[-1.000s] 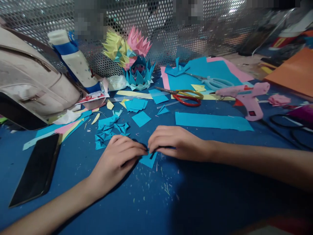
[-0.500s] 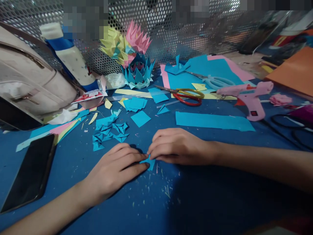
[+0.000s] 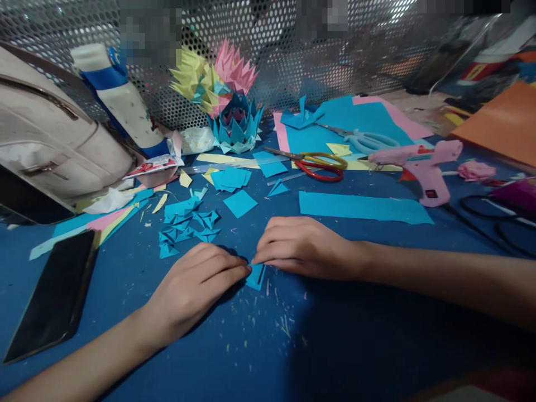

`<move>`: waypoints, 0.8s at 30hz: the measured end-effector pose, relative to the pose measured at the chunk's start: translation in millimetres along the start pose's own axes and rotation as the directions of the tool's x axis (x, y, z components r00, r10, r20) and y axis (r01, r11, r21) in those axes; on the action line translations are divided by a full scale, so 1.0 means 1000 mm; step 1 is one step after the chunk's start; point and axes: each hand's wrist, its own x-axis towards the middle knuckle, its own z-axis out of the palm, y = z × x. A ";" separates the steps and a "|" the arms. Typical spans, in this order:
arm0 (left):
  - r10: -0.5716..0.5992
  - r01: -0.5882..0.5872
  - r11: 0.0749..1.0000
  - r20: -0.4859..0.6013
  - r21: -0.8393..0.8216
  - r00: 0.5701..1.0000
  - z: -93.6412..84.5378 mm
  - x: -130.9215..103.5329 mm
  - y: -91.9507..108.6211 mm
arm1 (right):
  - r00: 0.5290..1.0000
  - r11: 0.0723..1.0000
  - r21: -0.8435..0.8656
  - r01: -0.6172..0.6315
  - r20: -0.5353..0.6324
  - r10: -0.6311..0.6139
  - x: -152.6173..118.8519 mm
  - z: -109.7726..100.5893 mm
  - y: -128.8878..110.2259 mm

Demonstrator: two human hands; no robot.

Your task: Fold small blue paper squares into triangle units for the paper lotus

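Note:
A small piece of blue paper (image 3: 255,277), partly folded, lies on the table between my hands. My left hand (image 3: 196,287) presses its closed fingertips on the paper's left corner. From the other side, my right hand (image 3: 299,248) pinches the top edge, fingers drawn together. Both hands cover part of the paper. Just beyond my left hand sits a cluster of folded blue paper pieces (image 3: 188,223). A flat blue paper square (image 3: 240,204) and a stack of blue squares (image 3: 231,178) lie farther back.
Scissors with red and yellow handles (image 3: 320,164), a blue paper strip (image 3: 364,207) and a pink glue gun (image 3: 429,167) lie behind my right hand. At left are a phone (image 3: 54,296), a bag (image 3: 54,123) and a bottle (image 3: 125,103). Folded paper flowers (image 3: 237,125) stand at the back.
My left fingers have drawn closer together and my left thumb has shifted up along the paper. More of the paper shows now, with a folded flap and dark gap on its right side.

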 end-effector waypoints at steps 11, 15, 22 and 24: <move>0.137 -0.144 0.974 0.048 0.176 0.989 -0.002 0.000 0.002 | 0.999 0.999 0.022 0.032 0.028 -0.033 0.000 0.001 0.001; 0.184 -0.197 0.945 0.072 0.260 0.980 -0.004 0.001 0.005 | 0.999 0.999 0.032 0.041 0.031 -0.042 -0.001 0.000 0.002; 0.191 -0.222 0.923 0.125 0.315 0.974 -0.004 0.001 0.007 | 0.999 0.998 0.040 0.045 0.029 -0.046 0.000 0.000 0.001; 0.197 -0.230 0.920 0.132 0.318 0.971 -0.004 0.001 0.006 | 0.998 0.998 0.046 0.049 0.026 -0.050 -0.001 0.001 0.002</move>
